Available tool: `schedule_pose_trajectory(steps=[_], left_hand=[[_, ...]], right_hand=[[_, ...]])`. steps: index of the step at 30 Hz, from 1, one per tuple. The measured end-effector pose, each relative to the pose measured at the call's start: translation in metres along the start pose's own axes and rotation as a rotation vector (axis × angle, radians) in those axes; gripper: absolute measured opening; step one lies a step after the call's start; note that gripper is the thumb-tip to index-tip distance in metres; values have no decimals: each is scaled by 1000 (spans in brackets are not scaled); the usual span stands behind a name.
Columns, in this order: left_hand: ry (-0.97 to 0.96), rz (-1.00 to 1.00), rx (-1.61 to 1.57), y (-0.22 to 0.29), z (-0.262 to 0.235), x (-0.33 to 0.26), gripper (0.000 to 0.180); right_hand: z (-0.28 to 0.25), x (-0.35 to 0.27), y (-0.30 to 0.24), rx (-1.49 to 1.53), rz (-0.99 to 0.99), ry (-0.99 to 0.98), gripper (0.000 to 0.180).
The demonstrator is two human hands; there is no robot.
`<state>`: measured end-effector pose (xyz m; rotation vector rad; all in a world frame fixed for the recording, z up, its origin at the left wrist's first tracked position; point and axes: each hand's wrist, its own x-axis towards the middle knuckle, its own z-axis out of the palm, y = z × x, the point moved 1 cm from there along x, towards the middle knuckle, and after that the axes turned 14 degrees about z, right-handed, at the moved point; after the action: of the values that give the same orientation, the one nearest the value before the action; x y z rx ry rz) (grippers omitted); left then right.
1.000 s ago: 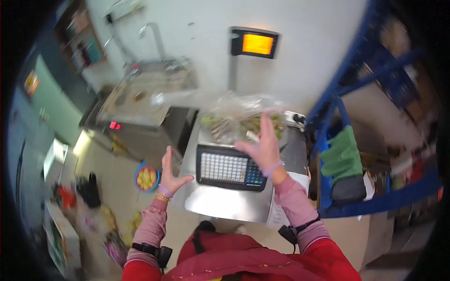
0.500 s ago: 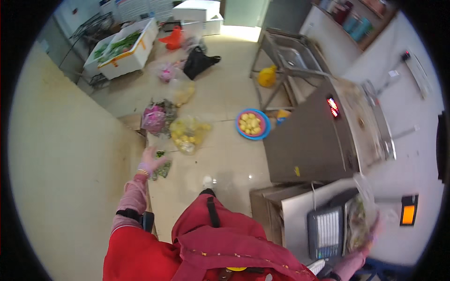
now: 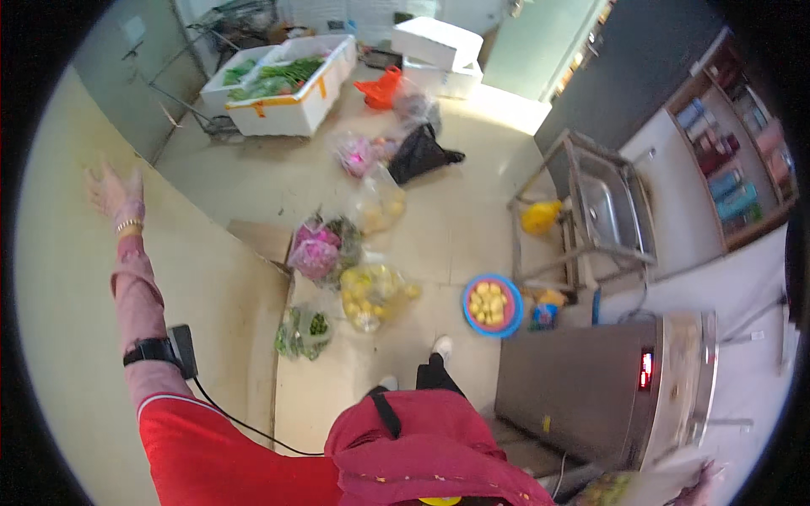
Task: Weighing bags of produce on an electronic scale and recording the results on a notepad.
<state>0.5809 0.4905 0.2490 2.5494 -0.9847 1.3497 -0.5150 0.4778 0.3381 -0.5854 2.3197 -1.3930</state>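
My left hand (image 3: 116,194) is stretched out to the left with its fingers spread. It holds nothing and is over a pale yellow panel (image 3: 76,312); whether it touches the panel I cannot tell. At the lower right edge, a blurred pinkish shape that seems to be my right hand (image 3: 710,482) is beside a clear plastic bag (image 3: 612,487) with greenish contents. Its fingers are smeared and partly cut off. Below the panel's edge on the floor lie a clear bag of green vegetables (image 3: 293,336) and a yellowish bag of round produce (image 3: 364,295).
A pink bag (image 3: 315,255), black bag (image 3: 419,154) and white foam box of greens (image 3: 291,114) stand farther off. Peeled potatoes (image 3: 487,304) fill a pink basket in a blue basin (image 3: 467,316). To the right are a metal cabinet (image 3: 574,384) and a sink stand (image 3: 603,202).
My left hand has swung up and left, away from the green vegetables to over the panel. The view has shifted right, and my right hand and its plastic bag are now at the lower edge.
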Motion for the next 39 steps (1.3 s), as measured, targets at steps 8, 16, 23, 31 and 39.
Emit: schedule_pose_trajectory(steps=[8, 16, 23, 31, 39], left_hand=[[-394, -614, 517, 4, 2, 81, 119], [-452, -710, 638, 19, 26, 106, 133], [301, -107, 584, -9, 63, 83, 140], [58, -341, 859, -51, 81, 62, 133], [-343, -837, 728, -6, 102, 1, 93]], right_hand=[[282, -2, 1, 107, 295, -643, 31], [629, -58, -76, 61, 203, -903, 20], [882, -40, -197, 70, 142, -1020, 18], [1072, -70, -279, 65, 218, -1175, 20], [1268, -154, -354, -178, 15, -1306, 21]])
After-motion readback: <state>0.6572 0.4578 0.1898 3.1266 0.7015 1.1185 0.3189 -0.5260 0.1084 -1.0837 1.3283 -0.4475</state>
